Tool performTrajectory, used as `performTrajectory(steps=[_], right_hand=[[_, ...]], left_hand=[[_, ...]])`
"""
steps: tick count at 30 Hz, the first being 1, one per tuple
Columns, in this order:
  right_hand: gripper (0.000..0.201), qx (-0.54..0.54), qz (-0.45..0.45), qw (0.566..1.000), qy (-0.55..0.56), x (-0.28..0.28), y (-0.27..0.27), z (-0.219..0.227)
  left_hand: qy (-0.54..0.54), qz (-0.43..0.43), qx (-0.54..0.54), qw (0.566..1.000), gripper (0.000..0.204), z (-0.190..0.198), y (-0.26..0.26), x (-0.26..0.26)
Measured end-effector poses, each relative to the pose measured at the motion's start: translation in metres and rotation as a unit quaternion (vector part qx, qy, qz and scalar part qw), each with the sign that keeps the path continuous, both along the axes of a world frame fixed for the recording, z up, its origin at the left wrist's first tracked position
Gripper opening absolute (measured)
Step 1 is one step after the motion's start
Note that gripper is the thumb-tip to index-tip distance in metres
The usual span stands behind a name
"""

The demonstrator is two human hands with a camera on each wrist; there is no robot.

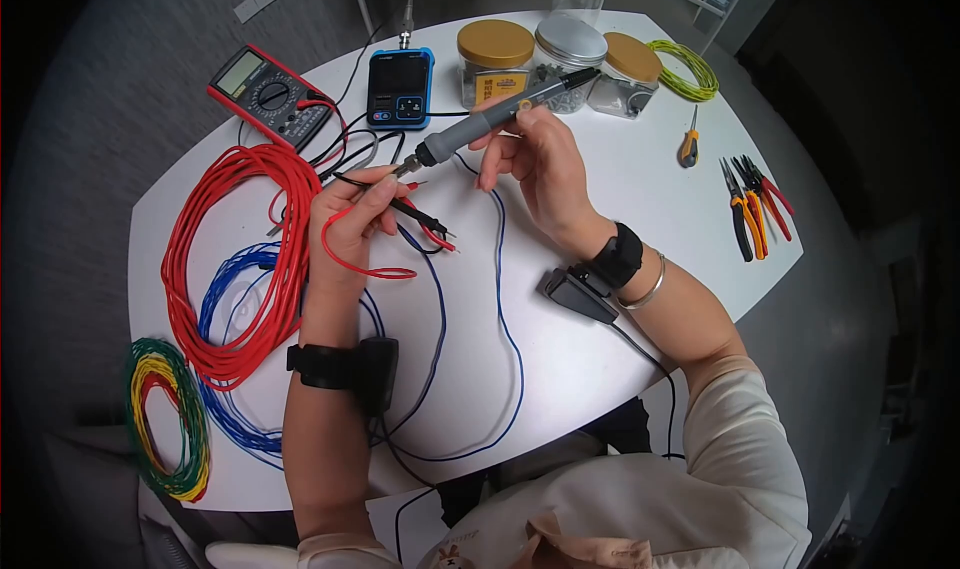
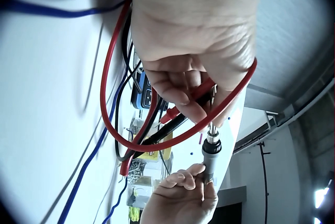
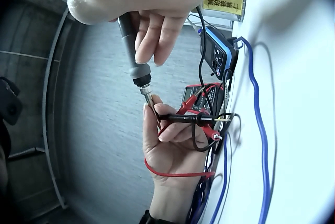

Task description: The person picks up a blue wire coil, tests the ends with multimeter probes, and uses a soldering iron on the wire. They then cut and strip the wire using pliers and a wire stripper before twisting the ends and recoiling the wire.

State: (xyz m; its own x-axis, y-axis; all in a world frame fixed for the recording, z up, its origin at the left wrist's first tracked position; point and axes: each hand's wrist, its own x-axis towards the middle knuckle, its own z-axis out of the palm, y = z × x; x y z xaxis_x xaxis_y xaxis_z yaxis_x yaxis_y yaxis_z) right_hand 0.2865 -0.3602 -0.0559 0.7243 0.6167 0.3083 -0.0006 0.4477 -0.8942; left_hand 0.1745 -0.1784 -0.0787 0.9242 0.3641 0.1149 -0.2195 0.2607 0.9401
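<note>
My right hand (image 1: 545,169) grips the grey handle of a soldering iron (image 1: 470,134), its cord end pointing up to the right. The iron's metal tip (image 3: 148,98) slants down to the left hand's (image 1: 350,224) thumb and forefinger, overlapping them in the right wrist view. The left hand holds a black test probe (image 3: 186,119) and a red test probe (image 3: 189,102) across its fingers, with gold and silver ends sticking out. A red test lead (image 2: 106,106) loops below the left wrist. Most of the iron's tip is hidden by the left fingers in the left wrist view.
On the white table (image 1: 590,369) lie a red multimeter (image 1: 272,94), a blue-edged handheld instrument (image 1: 400,89), a red cable coil (image 1: 185,259) and blue wire (image 1: 520,369). Lidded jars (image 1: 497,44) stand at the back. A screwdriver (image 1: 689,149) and several pliers (image 1: 740,214) lie right.
</note>
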Motion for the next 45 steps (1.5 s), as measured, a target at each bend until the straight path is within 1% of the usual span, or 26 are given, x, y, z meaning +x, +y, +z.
performTrajectory(steps=[5,9,15,18,23,26,30,45], right_hand=[[0.045,-0.011,-0.004,1.0,-0.013,0.0,0.0,0.001],[0.044,-0.007,-0.011,1.0,-0.012,0.0,0.001,0.002],[0.045,-0.014,-0.021,1.0,-0.004,0.006,0.0,0.0],[0.046,-0.007,-0.023,1.0,0.014,0.007,0.001,-0.002],[0.047,0.014,-0.035,0.997,0.064,0.011,0.0,-0.003],[0.046,0.021,-0.031,0.997,0.073,0.014,-0.001,-0.004],[0.046,0.025,-0.031,0.997,0.071,0.014,0.0,-0.004],[0.045,0.008,-0.036,0.998,0.058,0.013,0.001,-0.004]], left_hand=[[-0.003,-0.005,0.001,1.0,0.025,0.0,0.0,0.0],[-0.011,-0.012,0.007,1.0,0.026,0.003,-0.001,-0.001],[0.009,-0.012,0.031,0.999,0.029,0.006,-0.002,-0.003],[0.014,-0.011,0.021,1.0,0.03,0.004,-0.002,-0.002],[-0.014,-0.037,-0.026,0.999,0.033,0.001,0.004,-0.001],[-0.012,-0.037,-0.032,0.999,0.032,0.0,0.006,0.0],[-0.016,-0.038,-0.035,0.999,0.032,-0.002,0.007,0.0],[0.022,-0.04,-0.025,0.999,0.031,0.001,0.006,0.001]])
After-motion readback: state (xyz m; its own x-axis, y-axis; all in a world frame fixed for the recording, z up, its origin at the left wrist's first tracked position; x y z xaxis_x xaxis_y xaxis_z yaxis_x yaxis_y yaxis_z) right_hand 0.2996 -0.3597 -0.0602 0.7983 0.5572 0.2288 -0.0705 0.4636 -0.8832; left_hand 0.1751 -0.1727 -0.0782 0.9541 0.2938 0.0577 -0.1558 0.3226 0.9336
